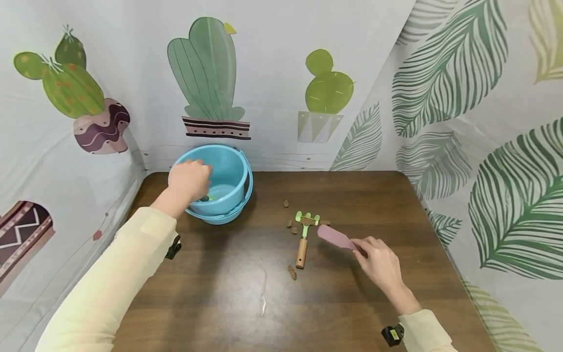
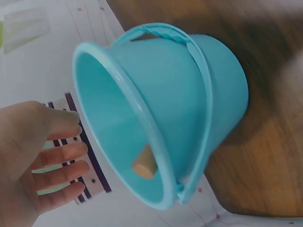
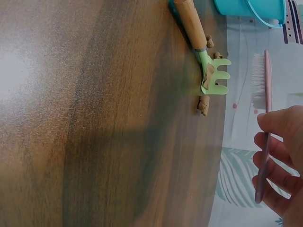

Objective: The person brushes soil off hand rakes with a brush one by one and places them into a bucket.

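Observation:
Over the mouth of a light blue bucket is my left hand; the left wrist view shows its fingers loosely bent, holding nothing. Inside the bucket, a tool's wooden handle end shows near the rim. My right hand grips a pink brush by its handle, its pale bristles facing left in the right wrist view. Left of the brush head, a small green hand rake with a wooden handle lies on the table. Brown material sticks to its tines.
Several small brown lumps lie around the rake on the dark wooden table. Behind the bucket hangs a white cloth printed with cacti and leaves. The bucket's handle hangs down along its side.

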`<move>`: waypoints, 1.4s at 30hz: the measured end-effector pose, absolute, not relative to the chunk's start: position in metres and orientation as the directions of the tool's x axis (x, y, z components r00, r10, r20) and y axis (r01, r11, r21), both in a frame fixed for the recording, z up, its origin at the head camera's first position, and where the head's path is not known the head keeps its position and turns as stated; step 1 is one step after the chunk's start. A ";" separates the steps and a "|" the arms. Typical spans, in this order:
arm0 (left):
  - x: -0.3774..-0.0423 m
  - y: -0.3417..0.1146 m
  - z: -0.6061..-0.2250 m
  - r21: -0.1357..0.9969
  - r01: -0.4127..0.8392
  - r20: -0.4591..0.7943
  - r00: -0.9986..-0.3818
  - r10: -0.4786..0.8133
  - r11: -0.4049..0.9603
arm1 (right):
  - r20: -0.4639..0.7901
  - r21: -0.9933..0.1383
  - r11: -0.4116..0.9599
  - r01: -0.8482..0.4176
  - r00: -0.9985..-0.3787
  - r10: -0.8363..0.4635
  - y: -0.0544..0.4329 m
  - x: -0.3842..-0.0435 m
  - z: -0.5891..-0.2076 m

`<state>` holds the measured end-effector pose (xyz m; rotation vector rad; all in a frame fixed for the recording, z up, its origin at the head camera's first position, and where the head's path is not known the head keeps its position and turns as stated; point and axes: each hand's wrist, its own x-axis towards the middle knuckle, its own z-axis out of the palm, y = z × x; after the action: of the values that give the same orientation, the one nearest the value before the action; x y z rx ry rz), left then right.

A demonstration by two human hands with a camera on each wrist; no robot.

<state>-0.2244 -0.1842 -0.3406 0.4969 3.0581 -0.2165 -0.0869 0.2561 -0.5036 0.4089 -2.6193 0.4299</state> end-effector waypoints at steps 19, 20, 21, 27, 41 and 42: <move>-0.207 -0.131 -0.345 -0.168 0.446 0.082 -0.883 0.463 0.879 | 0.466 -0.237 0.921 -0.309 -0.868 -0.171 0.265 -0.087 -0.502; -0.206 -0.128 -0.348 -0.172 0.452 0.091 -0.877 0.471 0.875 | 0.465 -0.239 0.921 -0.307 -0.869 -0.169 0.266 -0.088 -0.502; -0.205 -0.126 -0.350 -0.175 0.459 0.098 -0.872 0.479 0.871 | 0.465 -0.239 0.921 -0.306 -0.869 -0.168 0.266 -0.088 -0.502; -0.199 -0.113 -0.366 -0.188 0.498 0.130 -0.841 0.524 0.846 | 0.475 -0.242 0.921 -0.306 -0.865 -0.163 0.266 -0.087 -0.502; -0.189 -0.093 -0.405 -0.111 0.567 0.139 -0.804 0.578 0.816 | 0.476 -0.259 0.921 -0.290 -0.868 -0.139 0.269 -0.086 -0.503; -0.188 -0.092 -0.408 -0.101 0.574 0.152 -0.799 0.582 0.813 | 0.477 -0.260 0.922 -0.288 -0.868 -0.137 0.269 -0.086 -0.503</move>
<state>-0.1876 -0.0918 -0.4078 1.0153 3.1575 -0.0835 -0.0857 0.2686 -0.5033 0.3064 -2.6186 0.4495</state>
